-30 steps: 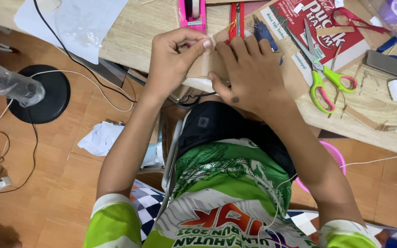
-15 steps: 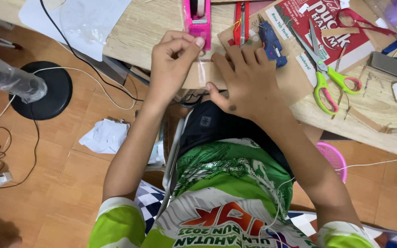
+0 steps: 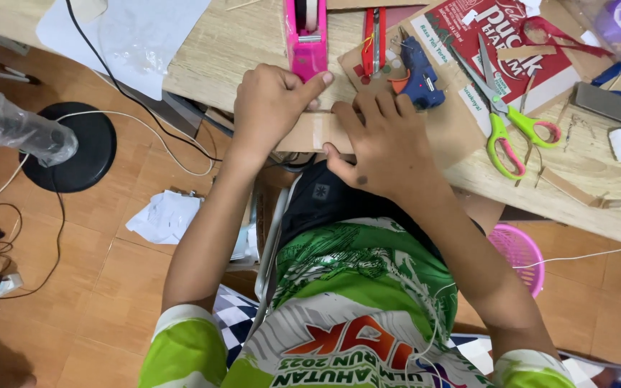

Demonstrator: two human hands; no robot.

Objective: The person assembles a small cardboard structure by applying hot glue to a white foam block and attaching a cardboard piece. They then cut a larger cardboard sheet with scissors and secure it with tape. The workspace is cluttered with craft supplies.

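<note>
A brown cardboard piece (image 3: 315,131) lies at the near edge of the wooden table (image 3: 238,50). My left hand (image 3: 271,104) presses its left part, thumb stretched toward the pink tape dispenser (image 3: 305,32) just beyond it. My right hand (image 3: 382,144) lies flat on the cardboard's right part, fingers spread, thumb hooked under the edge. A strip of clear tape shows on the cardboard between the two hands. Just past my right fingers lies a blue glue gun (image 3: 418,68).
Green-handled scissors (image 3: 501,115), a red box cutter (image 3: 373,39), a red printed box (image 3: 512,43) and cardboard scraps lie on the table's right. On the tiled floor: a black fan base (image 3: 84,147), cables, crumpled paper (image 3: 167,215), a pink basket (image 3: 519,251).
Both hands slid a little down the cardboard toward the table's near edge. My left thumb now reaches to the tape dispenser's base. The view shifted slightly.
</note>
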